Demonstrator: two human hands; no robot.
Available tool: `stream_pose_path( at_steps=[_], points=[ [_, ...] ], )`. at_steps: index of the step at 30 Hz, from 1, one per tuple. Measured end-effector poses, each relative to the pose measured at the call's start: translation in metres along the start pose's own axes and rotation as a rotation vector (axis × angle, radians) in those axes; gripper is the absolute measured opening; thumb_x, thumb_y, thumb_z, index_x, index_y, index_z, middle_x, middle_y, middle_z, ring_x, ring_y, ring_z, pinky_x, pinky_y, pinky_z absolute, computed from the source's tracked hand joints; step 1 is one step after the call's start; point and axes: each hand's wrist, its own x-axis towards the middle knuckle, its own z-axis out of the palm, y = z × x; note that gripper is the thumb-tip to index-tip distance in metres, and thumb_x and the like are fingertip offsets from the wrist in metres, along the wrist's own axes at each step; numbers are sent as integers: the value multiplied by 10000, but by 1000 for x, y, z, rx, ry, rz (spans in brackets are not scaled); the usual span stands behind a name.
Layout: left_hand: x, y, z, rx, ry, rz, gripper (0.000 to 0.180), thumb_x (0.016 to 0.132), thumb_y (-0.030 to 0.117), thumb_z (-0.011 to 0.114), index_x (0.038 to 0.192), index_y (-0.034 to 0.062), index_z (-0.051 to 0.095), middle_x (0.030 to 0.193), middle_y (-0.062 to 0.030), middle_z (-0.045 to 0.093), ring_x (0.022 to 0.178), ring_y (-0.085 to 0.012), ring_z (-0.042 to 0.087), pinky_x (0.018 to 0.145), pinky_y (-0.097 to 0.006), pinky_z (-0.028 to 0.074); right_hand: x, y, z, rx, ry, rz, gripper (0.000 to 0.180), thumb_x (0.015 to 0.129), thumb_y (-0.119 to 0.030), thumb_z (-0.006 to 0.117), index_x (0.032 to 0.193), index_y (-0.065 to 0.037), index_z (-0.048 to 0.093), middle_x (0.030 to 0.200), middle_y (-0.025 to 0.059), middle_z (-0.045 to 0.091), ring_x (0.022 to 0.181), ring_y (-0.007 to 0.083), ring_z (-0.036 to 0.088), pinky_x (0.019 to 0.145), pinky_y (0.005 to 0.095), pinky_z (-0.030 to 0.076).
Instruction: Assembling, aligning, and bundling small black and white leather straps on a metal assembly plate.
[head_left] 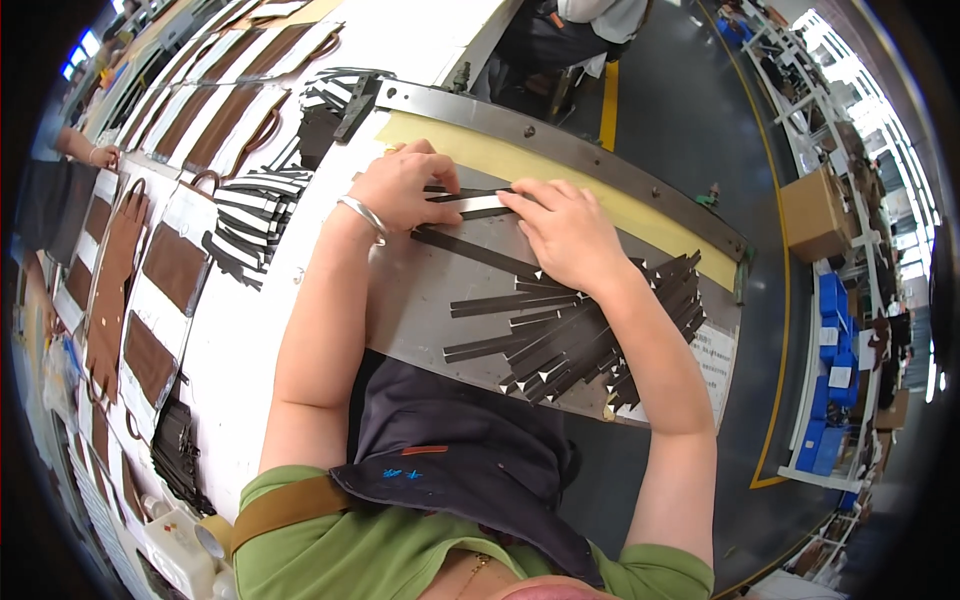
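Observation:
Between my two hands, a dark strip with a white face [478, 206] is stretched over a grey metal work plate [400, 310]. My left hand [408, 185] pinches its left end, a bangle on the wrist. The fingers of my right hand [570, 232] are closed on its right end. Just below my left hand, a single dark strip [470, 250] runs across the plate. A loose heap of dark strips [570, 345], some with small white tips, fans out under and beside my right forearm. My fingers partly cover the held strip's ends.
A long metal bar [590, 150] with bolts edges the plate, beside a yellow band [480, 140]. On the white table at left lie brown panels [180, 262] and black-and-white strip bundles [255, 215]. Another person's hand [104, 156] is far left. Shelving holds blue bins [832, 300] and a cardboard box [818, 212].

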Motion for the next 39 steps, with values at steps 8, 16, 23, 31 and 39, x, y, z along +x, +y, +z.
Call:
stream_pose_path(
  at_steps=[8,16,23,31,39],
  points=[
    [-1,-19,-15,-80,-104,-200,227,712,214,809,901,123,724,982,-87,584,957,-245,598,863,-347,479,-16,12,-11,-17,-35,101,307,901,-149,577,1197,-133,658,1225,12,613,1148,238,545,983,395,419],
    [0,-18,-32,-99,-163,-331,296,665,215,817,930,123,723,990,-93,607,928,-226,606,822,-345,498,-59,51,-25,-129,24,366,334,890,-181,596,1214,-123,650,1228,38,596,1169,254,539,986,410,427],
    [40,56,27,194,171,202,359,768,282,736,1089,144,650,1146,-77,606,1115,-295,575,953,-418,445,-60,57,-30,-110,139,456,317,875,-190,621,1185,-134,662,1168,41,592,1090,261,563,934,408,446],
    [54,107,102,327,92,262,430,861,394,643,1210,147,596,1208,-23,613,1147,-213,585,967,-405,400,-68,55,-18,-125,107,461,330,871,-203,630,1188,-113,658,1184,25,591,1124,237,562,922,410,449],
    [52,108,99,446,161,165,446,878,409,621,1224,128,603,1227,-15,611,1051,-216,628,980,-418,377,-59,56,-11,-135,137,437,367,868,-223,638,1214,-98,641,1202,19,583,1158,221,547,925,404,441]
  ],
)
